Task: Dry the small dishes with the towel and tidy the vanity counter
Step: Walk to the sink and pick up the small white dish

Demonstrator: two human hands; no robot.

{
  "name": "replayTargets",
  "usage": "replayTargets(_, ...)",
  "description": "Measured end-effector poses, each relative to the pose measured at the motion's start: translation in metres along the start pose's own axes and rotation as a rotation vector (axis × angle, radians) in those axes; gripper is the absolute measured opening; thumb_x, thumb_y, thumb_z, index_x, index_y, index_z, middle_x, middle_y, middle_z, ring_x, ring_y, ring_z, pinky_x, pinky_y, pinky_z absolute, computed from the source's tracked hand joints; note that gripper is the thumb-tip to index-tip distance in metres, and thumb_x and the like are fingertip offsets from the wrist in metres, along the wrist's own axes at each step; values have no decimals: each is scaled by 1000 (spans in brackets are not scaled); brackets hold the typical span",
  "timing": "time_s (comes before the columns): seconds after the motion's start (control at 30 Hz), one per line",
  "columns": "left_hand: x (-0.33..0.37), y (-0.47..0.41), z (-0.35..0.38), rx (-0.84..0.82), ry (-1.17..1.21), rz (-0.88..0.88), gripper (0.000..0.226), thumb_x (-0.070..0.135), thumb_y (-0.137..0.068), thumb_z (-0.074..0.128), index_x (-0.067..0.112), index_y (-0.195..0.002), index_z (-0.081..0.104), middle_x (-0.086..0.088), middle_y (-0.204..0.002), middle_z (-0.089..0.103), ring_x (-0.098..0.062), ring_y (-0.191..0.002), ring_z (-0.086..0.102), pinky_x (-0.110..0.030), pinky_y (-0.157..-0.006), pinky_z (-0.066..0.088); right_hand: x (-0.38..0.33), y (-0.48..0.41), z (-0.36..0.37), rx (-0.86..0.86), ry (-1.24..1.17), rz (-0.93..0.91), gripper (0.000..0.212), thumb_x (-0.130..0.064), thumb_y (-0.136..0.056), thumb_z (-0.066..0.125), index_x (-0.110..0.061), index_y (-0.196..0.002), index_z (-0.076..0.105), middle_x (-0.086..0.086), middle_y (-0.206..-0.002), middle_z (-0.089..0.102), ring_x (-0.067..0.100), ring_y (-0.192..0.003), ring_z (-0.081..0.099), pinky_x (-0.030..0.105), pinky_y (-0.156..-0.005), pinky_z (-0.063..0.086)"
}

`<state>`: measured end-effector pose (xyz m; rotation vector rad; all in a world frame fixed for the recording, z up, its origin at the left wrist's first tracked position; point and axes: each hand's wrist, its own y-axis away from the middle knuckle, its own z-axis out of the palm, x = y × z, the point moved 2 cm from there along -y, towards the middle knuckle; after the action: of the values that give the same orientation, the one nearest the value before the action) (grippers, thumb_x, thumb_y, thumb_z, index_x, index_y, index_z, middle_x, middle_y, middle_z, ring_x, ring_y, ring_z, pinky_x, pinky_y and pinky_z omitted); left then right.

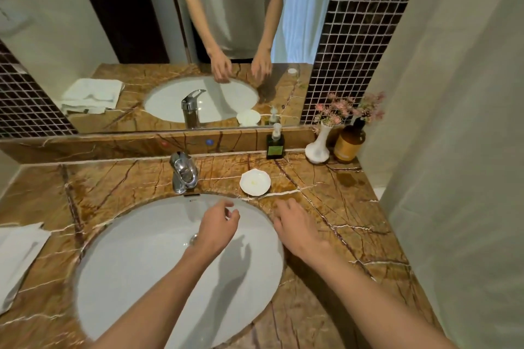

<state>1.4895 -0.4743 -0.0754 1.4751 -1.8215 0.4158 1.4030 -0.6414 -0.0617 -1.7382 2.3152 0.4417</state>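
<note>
Over the sink basin [127, 263], left hand [218, 224] loosely curled, holding nothing; right hand [295, 227] relaxed and empty at the basin's right rim. Just right of the faucet [183, 173], small white scalloped dish [255, 182] on the marble counter [340, 207], untouched; white towel [19, 252] at the counter's far left edge

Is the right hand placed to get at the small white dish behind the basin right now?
Probably yes. The right hand is empty, over the counter just in front of the small white dish, with only bare marble between them; the faucet stands off to the left.
</note>
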Motion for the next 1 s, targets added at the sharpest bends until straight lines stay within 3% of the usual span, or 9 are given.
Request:
replayTargets(0.17, -18, -38, 40, 2, 164, -172, 20, 18, -89, 54, 10, -105, 63, 1, -77, 63, -16, -73, 61, -31, -69, 50, 24, -76, 23, -140, -64, 7, 39, -19, -97, 47, -13, -135, 46, 11, -127, 56, 28, -113, 54, 41, -94, 47)
replayTargets(0.27, -22, -58, 60, 39, 353, -297, 12, 11, -90, 53, 8, -89, 64, -8, -77, 65, -15, -62, 64, -31, -57, 56, 31, -121, 28, -176, -45, -32, 42, -14, -97, 44, -16, -140, 45, 12, -133, 53, 28, -120, 50, 44, -101, 44)
replayTargets(0.33, -16, -53, 70, 33, 491, -356, 18, 5, -90, 51, 4, -75, 61, -13, -73, 61, -18, -53, 60, -26, -49, 54, 29, -134, 19, -126, -11, -58, 44, -9, -97, 45, -20, -139, 48, 12, -131, 55, 28, -120, 50, 42, -101, 44)
replayTargets(0.43, -4, -56, 89, 16, 760, -484, 28, -1, -91, 49, 1, -63, 57, -14, -66, 55, -22, -52, 54, -29, -52, 56, 28, -166, 14, -116, 19, -137, 40, -3, -95, 46, -20, -129, 58, 10, -125, 56, 31, -116, 51, 41, -95, 45)
replayTargets(0.57, -2, -72, 109, 59, 974, -632, 17, 3, -92, 55, -8, -83, 65, -15, -71, 64, -19, -56, 65, -29, -60, 61, 18, -208, 22, -230, 74, -248, 35, -3, -93, 47, -19, -118, 65, 9, -117, 61, 31, -111, 55, 42, -89, 49)
replayTargets(0.7, 3, -79, 118, 73, 1091, -693, 17, 4, -92, 56, -10, -99, 63, -18, -82, 67, -22, -64, 68, -21, -54, 57, 14, -226, 35, -327, 68, -278, 24, -10, -96, 46, -15, -96, 69, 10, -103, 67, 32, -99, 60, 45, -83, 52)
replayTargets(1.0, 4, -85, 115, 132, 1095, -722, 16, 4, -92, 56, -7, -85, 65, -16, -73, 66, -19, -66, 67, -22, -63, 60, 30, -222, 38, -291, -51, -189, 24, -6, -94, 50, -9, -100, 73, 9, -102, 71, 28, -91, 63, 42, -81, 54)
